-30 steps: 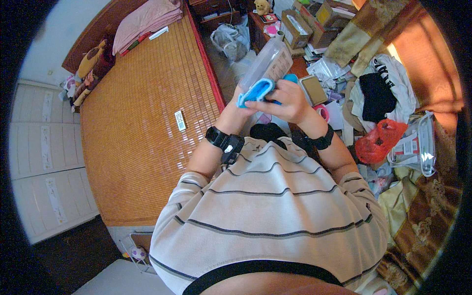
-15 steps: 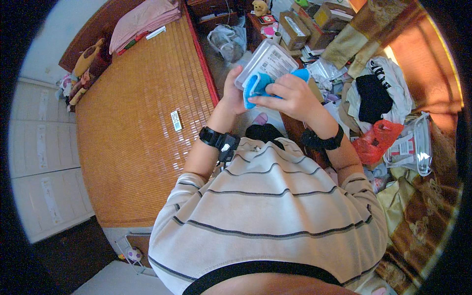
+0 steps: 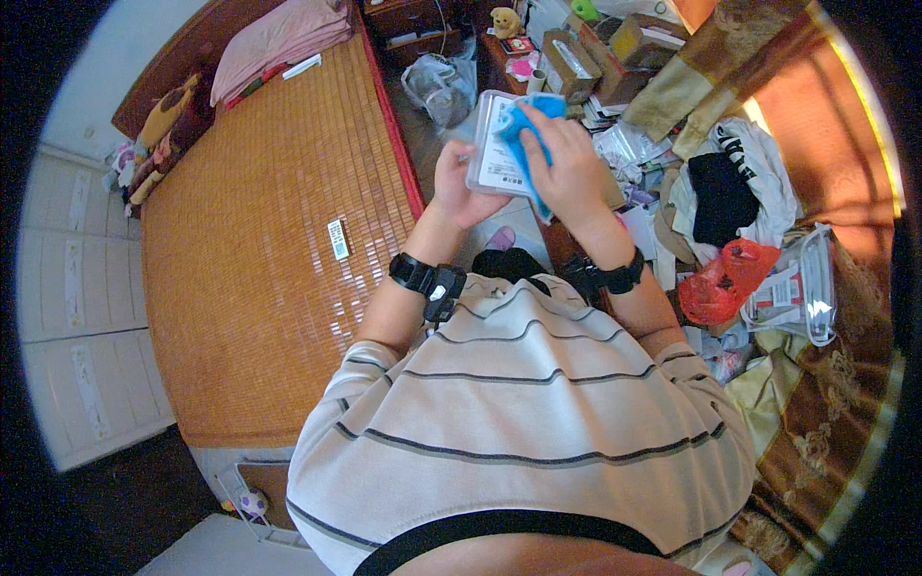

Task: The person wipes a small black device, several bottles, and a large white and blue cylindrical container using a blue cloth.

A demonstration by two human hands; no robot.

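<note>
A clear plastic box point(image 3: 488, 144) with a white printed label is held up in front of me. My left hand point(image 3: 459, 185) grips its lower left edge, thumb at the side and fingers underneath. Against the label side, my right hand point(image 3: 567, 173) presses a blue cloth point(image 3: 535, 117), its fingers lying over the fabric. Part of the label is covered by the cloth and fingers. Black straps with a small device are on my left wrist, and a black band is on the right.
To the left is a bed with a woven mat point(image 3: 269, 221), a white remote point(image 3: 338, 239) lying on it. Cardboard boxes point(image 3: 567, 65), a red plastic bag point(image 3: 727, 281), a clear container point(image 3: 805, 288) and clothes point(image 3: 725, 197) crowd the right side. A plastic bag point(image 3: 437, 86) stands beyond the box.
The box has been turned more upright and shifted slightly left. My right hand has moved the blue cloth from the near edge up onto the label face.
</note>
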